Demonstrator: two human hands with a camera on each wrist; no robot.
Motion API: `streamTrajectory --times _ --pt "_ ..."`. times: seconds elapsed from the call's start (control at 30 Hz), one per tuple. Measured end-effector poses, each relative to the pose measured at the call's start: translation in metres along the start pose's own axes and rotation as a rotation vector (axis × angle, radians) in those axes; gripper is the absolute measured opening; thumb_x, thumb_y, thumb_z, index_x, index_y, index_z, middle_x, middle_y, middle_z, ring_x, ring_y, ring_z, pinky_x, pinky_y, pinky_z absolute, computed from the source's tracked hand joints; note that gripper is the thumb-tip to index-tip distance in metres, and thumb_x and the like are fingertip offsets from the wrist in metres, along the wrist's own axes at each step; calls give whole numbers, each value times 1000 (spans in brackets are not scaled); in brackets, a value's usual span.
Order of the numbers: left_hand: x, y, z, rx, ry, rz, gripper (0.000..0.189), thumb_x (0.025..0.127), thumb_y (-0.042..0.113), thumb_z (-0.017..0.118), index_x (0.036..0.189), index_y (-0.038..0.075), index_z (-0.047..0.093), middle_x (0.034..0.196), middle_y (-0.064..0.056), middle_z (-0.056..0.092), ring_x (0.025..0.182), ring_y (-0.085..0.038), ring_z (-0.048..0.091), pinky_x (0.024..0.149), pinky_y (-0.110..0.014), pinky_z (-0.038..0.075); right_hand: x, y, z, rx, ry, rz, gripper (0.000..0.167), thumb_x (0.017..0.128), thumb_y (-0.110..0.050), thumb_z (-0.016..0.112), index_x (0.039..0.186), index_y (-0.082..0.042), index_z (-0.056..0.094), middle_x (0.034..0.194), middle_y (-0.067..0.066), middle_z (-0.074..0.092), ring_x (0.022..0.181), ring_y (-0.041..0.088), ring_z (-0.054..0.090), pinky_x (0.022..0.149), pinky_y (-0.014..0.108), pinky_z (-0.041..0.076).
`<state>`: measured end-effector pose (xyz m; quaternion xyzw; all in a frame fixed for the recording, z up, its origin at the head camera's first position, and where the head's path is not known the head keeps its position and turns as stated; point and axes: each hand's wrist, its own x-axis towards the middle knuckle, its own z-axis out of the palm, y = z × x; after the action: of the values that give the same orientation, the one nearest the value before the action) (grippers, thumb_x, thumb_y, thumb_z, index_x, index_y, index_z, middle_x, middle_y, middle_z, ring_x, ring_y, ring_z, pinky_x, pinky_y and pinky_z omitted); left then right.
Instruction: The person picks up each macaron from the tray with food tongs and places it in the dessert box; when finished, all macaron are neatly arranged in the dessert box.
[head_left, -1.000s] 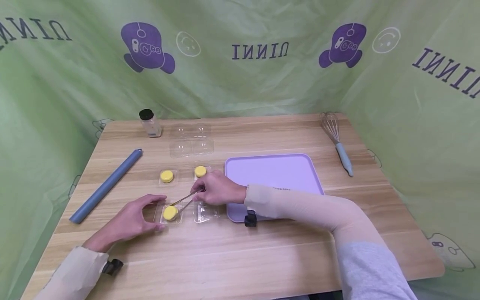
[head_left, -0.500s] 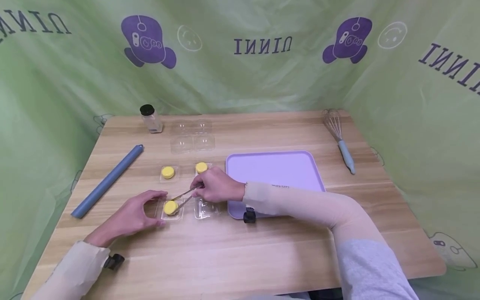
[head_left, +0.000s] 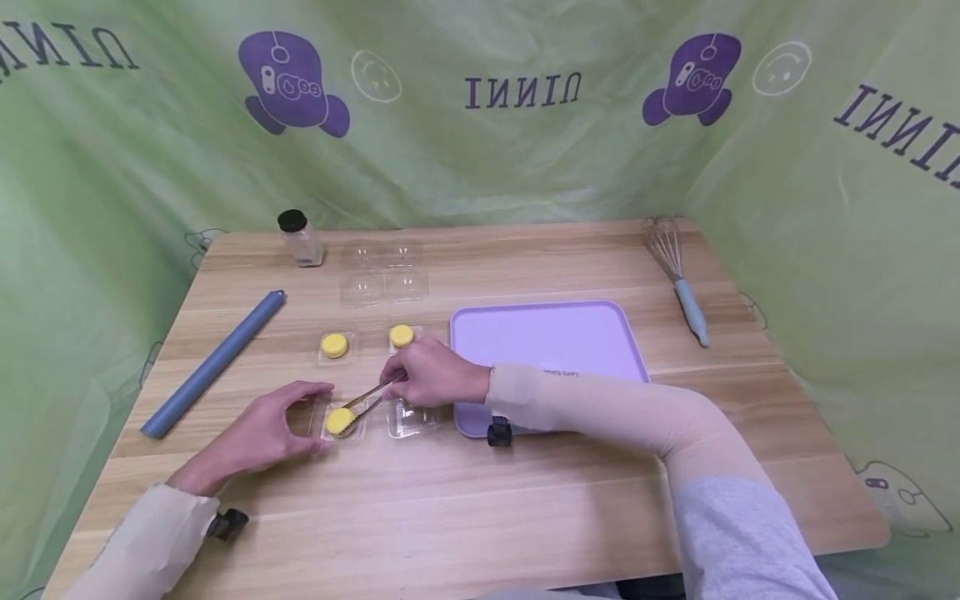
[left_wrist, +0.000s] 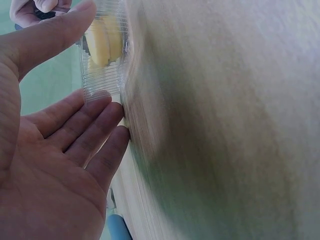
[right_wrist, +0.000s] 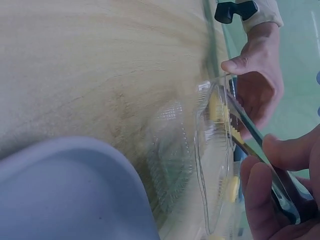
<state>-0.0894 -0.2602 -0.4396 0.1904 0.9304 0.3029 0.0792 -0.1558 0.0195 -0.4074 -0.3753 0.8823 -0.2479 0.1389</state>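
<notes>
Metal tongs [right_wrist: 252,129], slim and saw-toothed, were pinched in the right grip [head_left: 431,373], tips at either side of a round, double-layered yellow macaron [head_left: 340,422] inside a ribbed, clear plastic container [left_wrist: 100,80]. Uncurled, the left grip [head_left: 258,432] bracketed that container. Behind, two more macarons [head_left: 334,345] sat in clear containers [head_left: 353,348] on the wood-grained worktop [head_left: 450,517].

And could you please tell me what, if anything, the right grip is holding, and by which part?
The right grip pinches the tweezers by both arms, between tips and joined end.
</notes>
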Motion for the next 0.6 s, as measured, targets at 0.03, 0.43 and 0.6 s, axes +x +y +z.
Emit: streamTrajectory --times 0.03,0.43,0.6 --pt "0 0 0 1 0 -1 81 69 35 94 137 8 60 131 -8 69 121 -32 65 103 -53 51 0 0 0 1 -5 2 20 92 -29 76 105 -15 79 94 -4 80 73 -3 66 66 6 51" --pt "-1 1 1 -21 3 -1 79 70 34 93 137 8 60 131 -8 69 120 -32 65 102 -52 52 0 0 0 34 -6 -6 22 91 -27 77 108 -13 77 93 -4 79 70 -3 64 63 7 51" --pt "0 0 2 -19 10 6 80 70 34 94 137 8 60 130 -7 70 120 -31 65 102 -50 52 0 2 1 31 6 -15 23 91 -26 77 109 -12 77 94 -4 79 71 -4 64 63 7 51"
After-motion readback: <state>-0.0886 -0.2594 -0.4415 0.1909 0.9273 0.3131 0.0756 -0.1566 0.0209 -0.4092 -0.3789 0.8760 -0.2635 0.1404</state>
